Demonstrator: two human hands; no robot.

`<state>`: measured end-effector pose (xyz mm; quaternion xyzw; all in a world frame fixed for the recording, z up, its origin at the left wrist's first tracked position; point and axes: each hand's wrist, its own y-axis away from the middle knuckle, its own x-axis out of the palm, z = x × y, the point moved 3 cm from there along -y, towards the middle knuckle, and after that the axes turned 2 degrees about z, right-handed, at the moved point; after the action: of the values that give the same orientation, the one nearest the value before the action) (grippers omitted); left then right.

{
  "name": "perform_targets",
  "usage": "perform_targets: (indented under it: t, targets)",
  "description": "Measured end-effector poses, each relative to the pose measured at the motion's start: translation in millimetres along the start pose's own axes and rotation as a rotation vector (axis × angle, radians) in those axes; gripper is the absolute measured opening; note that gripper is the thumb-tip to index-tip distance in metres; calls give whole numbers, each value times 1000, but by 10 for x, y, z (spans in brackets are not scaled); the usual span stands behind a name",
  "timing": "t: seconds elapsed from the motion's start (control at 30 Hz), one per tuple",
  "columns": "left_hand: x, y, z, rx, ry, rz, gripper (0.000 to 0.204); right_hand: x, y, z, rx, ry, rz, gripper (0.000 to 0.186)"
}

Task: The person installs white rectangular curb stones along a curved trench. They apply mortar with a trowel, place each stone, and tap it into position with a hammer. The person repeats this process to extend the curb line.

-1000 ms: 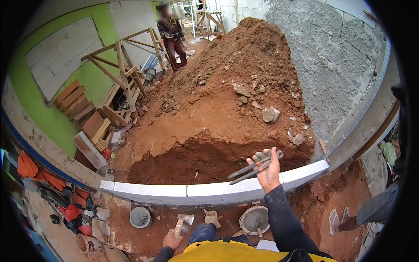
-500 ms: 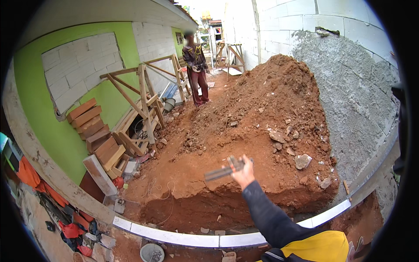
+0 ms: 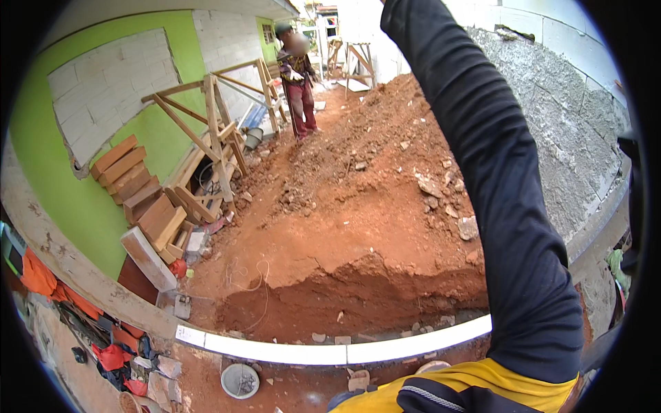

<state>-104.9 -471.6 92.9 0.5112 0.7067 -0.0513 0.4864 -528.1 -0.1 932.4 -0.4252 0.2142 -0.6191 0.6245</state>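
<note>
My right arm [image 3: 502, 193], in a dark blue sleeve, reaches up from the lower right and passes out at the top edge. The hand at its end is beyond the picture, so what it holds is hidden. My left hand does not show. Under the arm runs a low curved wall topped with white blocks [image 3: 275, 348]. Behind that wall rises a large mound of red-brown soil [image 3: 344, 227], partly covered by my sleeve. On the far side, a person [image 3: 297, 89] in a dark jacket and maroon trousers stands beside the mound.
Wooden trestles [image 3: 220, 138] and stacked reddish-brown blocks [image 3: 127, 172] stand along the green wall [image 3: 41, 138] at left. A grey bucket [image 3: 240, 380] sits on the near side of the low wall. Rough grey plaster [image 3: 544, 124] covers part of the right wall.
My right arm has swung up from over the soil. Its hand, earlier around a dark grey bar-like thing, has left at the top edge. The view has shifted slightly.
</note>
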Motion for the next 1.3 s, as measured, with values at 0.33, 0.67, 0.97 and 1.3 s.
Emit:
perform_targets:
  t: [0.33,0.67,0.97,1.3]
  targets:
    - [-677,213,236,291,-80,163,36,-1996,5901,-119,650,548,-341,31]
    - [-39,1235,-1247,516,-406,833,47,-1391,10963,1767,1697,777,-1054,58]
    - [1756,3439,-2143,973,-350,1316,90,-1029,10195,1504,1195,-125,-889,90]
    - [1172,2690,-1348,810,-419,1042,54,-2017,12131,2427,1200,-101,-1832,17]
